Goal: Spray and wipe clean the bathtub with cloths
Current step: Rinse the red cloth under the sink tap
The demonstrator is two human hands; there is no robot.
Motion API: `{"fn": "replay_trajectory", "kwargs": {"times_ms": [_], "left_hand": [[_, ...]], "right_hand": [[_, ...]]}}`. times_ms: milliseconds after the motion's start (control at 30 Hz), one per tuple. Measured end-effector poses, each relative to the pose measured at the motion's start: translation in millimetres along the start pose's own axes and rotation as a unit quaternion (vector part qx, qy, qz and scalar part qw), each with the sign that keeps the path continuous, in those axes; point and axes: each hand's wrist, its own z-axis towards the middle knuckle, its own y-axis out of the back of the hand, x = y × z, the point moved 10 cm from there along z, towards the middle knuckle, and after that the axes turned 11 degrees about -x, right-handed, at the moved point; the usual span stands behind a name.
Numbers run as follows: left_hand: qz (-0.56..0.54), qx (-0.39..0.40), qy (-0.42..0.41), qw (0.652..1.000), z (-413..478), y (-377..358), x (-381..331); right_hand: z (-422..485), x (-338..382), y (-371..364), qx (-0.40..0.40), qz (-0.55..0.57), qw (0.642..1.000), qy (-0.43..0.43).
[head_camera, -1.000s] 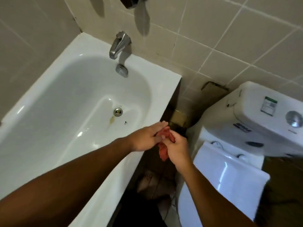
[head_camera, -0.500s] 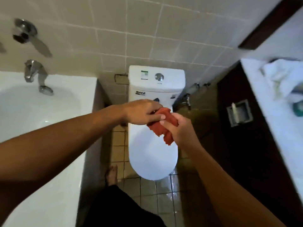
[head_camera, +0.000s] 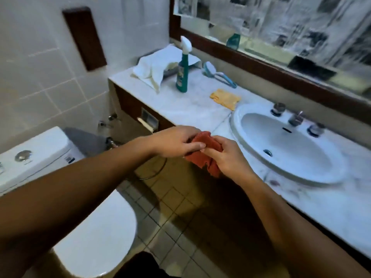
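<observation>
The bathtub is out of my view; I see only the toilet [head_camera: 94,233], cut off at the left edge, and the marble desk [head_camera: 192,109] with its sink [head_camera: 285,145]. On the desk stand a spray bottle [head_camera: 183,65], a blurred white towel [head_camera: 154,67] and a yellow cloth [head_camera: 225,97]. My left hand [head_camera: 176,142] and right hand [head_camera: 228,157] have their fingers clamped on a bunched red cloth [head_camera: 206,149], part of it hidden in my palms.

Dim bathroom: white tiled wall [head_camera: 40,73], marble counter [head_camera: 188,109], wood-framed mirror [head_camera: 281,27], tiled floor [head_camera: 176,217].
</observation>
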Motion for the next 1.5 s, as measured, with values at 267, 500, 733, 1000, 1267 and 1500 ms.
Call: {"fn": "replay_trajectory", "kwargs": {"times_ms": [267,500,733,1000,1267,1500], "left_hand": [[-0.119,0.019,-0.019,0.993,186.0,-96.9,-57.8],[-0.258,0.1,0.042,0.96,341.4,-203.6,-63.8],[-0.337,0.176,0.207,0.902,427.8,-290.0,-24.8],[-0.396,0.222,0.346,0.821,464.6,-371.4,7.0],[-0.471,0.216,0.428,0.741,467.6,-420.6,4.2],[-0.512,0.195,0.454,0.703,473.6,-427.4,-11.8]], "right_hand": [[55.4,-78.4,175.1,-0.118,-0.038,0.99,-0.07],[127.0,-179.3,298.7,-0.191,-0.074,0.963,-0.175],[183.9,-286.8,393.4,-0.233,-0.051,0.918,-0.316],[266.7,-371.4,473.1,-0.312,-0.266,0.84,-0.355],[296.3,-390.0,491.6,-0.106,-0.402,0.877,-0.24],[288.5,-345.7,480.9,-0.121,-0.507,0.85,-0.077]]}}
